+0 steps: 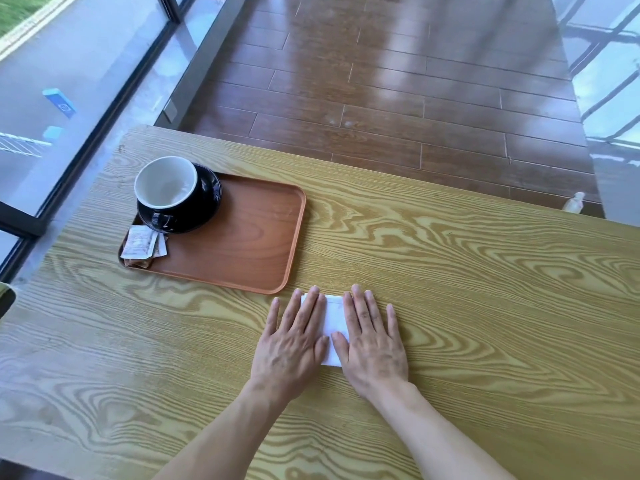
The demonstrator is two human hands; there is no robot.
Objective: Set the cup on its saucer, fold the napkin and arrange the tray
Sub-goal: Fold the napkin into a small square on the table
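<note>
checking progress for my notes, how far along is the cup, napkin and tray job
Done: the cup sits on its saucer at the tray's far left corner. In hand: the left hand and right hand press flat on the white napkin, on the table near the tray. Left: finishing the fold, placing the napkin and tidying the packets.
</note>
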